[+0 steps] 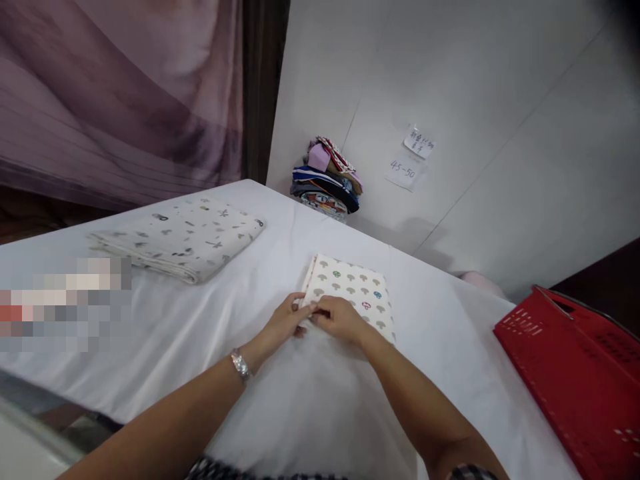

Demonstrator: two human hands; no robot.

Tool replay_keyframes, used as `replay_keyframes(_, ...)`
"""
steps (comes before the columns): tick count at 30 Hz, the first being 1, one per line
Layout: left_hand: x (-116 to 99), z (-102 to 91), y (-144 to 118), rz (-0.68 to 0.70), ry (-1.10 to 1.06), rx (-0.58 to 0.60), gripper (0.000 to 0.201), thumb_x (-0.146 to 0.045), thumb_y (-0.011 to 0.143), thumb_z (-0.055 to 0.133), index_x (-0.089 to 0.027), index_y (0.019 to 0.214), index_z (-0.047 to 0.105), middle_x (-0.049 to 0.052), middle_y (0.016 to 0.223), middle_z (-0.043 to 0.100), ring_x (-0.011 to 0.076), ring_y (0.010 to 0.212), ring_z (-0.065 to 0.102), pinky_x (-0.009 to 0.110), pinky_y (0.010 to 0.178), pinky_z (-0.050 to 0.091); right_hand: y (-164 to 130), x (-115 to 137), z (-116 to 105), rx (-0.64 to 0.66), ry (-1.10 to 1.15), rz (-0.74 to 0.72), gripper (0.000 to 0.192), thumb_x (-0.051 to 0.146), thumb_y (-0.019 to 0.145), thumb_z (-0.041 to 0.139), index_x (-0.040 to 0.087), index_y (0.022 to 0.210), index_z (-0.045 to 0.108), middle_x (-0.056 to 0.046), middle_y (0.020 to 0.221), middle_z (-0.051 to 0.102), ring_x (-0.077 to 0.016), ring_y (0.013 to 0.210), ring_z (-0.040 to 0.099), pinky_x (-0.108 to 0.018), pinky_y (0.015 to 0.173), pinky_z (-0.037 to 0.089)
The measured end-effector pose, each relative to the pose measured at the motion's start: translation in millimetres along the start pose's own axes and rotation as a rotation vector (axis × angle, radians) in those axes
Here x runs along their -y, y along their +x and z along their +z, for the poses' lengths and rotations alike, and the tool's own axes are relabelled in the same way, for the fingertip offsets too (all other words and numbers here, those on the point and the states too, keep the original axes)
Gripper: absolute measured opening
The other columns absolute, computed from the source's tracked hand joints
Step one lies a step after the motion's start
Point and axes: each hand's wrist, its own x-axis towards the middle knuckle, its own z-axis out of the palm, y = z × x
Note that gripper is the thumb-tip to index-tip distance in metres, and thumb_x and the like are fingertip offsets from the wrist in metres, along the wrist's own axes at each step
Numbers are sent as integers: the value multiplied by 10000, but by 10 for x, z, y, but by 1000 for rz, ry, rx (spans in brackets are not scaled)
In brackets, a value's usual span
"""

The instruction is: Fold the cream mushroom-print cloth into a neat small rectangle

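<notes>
left hand (286, 320) + right hand (341, 318): both pinching near edge of small folded cream mushroom-print cloth (355, 290), mid white-covered table (210, 333) | fold looks nearly done, final tidy left | larger folded cream printed cloth (183, 237) already at far-left edge

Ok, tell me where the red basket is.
In the head view the red basket sits at the right edge of the white table, right of the folded mushroom-print cloth both hands touch.

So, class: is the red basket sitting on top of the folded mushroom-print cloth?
No: the red basket stands apart at the table's right edge, while both hands press the near edge of the mushroom-print cloth.
</notes>
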Motion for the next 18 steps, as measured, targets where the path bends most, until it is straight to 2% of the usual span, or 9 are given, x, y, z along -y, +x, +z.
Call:
replay_keyframes(2,26,14,7,20,36,-5,535,-408,709,653,-200,1158,452,-30,732,554,93,480,523,228,450,456,190,-144,-111,-33,70,34,199,186,838,476,208,886,669,1,842,652,-128,763,579,-228,702,435)
replay_keyframes(4,49,21,14,35,53,-3,500,-362,719,634,-198,1154,450,-32,728,552,89,474,516,218,435,443,449,-307,-215,-93,14,128,285,178,846,440,213,1017,665,-10,949,674,-147,864,596,-246,780,447)
replay_keyframes(6,68,22,22,46,65,-8,480,-341,725,617,-203,1154,453,-38,710,544,87,474,512,205,426,429,734,-447,-305,-20,-138,236,400,168,858,400,227,1208,584,-16,1080,664,-163,969,592,-264,851,440)
replay_keyframes(8,85,17,28,52,64,-13,481,-325,721,610,-209,1161,452,-43,701,540,77,469,498,190,421,414,998,-542,-371,137,-286,288,469,166,865,385,240,1315,495,-22,1198,623,-177,1064,569,-277,903,425)
replay_keyframes(10,98,10,31,56,60,-4,497,-313,717,603,-213,1178,446,-42,707,546,70,466,483,184,422,403,1212,-588,-407,269,-363,286,465,163,840,429,255,1285,528,-24,1242,601,-196,1105,555,-289,914,423)
replay_keyframes(14,114,3,24,81,64,12,534,-291,717,581,-230,1227,433,-47,687,545,69,459,462,178,418,371,1491,-586,-424,419,-408,280,316,136,706,573,251,972,698,-35,1092,676,-233,985,611,-298,798,470)
replay_keyframes(16,116,2,24,94,75,1,550,-285,723,567,-240,1253,425,-53,668,533,70,443,448,179,408,354,1573,-577,-443,437,-440,295,262,127,662,605,223,883,708,-65,1023,692,-253,936,622,-311,754,475)
replay_keyframes(18,115,1,36,105,79,-16,550,-287,736,548,-250,1270,421,-57,656,522,73,436,442,183,406,352,1624,-593,-483,393,-468,307,258,135,670,596,210,895,697,-90,1044,679,-269,954,610,-328,750,467)
